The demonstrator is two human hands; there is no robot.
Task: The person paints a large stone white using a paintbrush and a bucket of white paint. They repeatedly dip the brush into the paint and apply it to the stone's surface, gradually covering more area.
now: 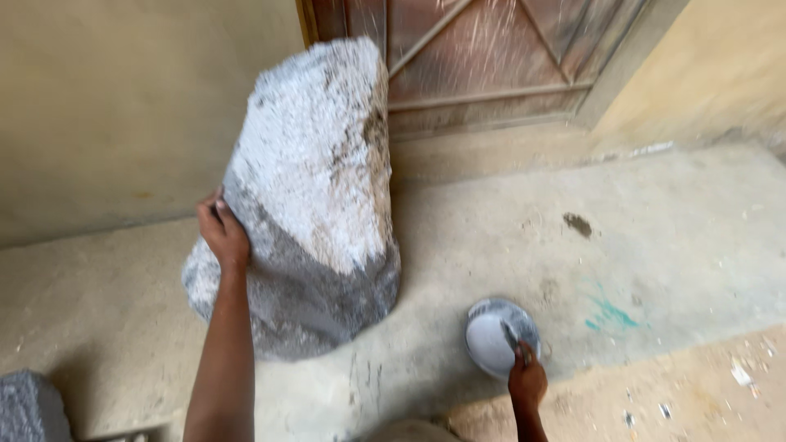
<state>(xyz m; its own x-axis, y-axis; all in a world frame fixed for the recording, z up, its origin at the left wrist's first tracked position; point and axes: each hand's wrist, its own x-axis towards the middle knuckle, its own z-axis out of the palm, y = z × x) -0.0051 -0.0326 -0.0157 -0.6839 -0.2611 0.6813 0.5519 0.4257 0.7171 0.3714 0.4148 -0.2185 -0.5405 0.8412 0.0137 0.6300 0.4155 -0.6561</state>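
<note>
A big rough grey stone slab (315, 188) stands tilted on the concrete floor, its upper part whitish and its lower part darker. My left hand (222, 232) grips its left edge. My right hand (526, 379) is closed on a small dark tool whose tip reaches into a round metal bowl (501, 334) on the floor, to the right of the stone. The bowl holds a pale grey liquid or paste.
A metal door (491, 57) stands behind the stone, with plastered walls on both sides. Another grey stone (29, 407) shows at the lower left corner. A teal stain (610, 313) and a dark spot (578, 223) mark the floor on the right.
</note>
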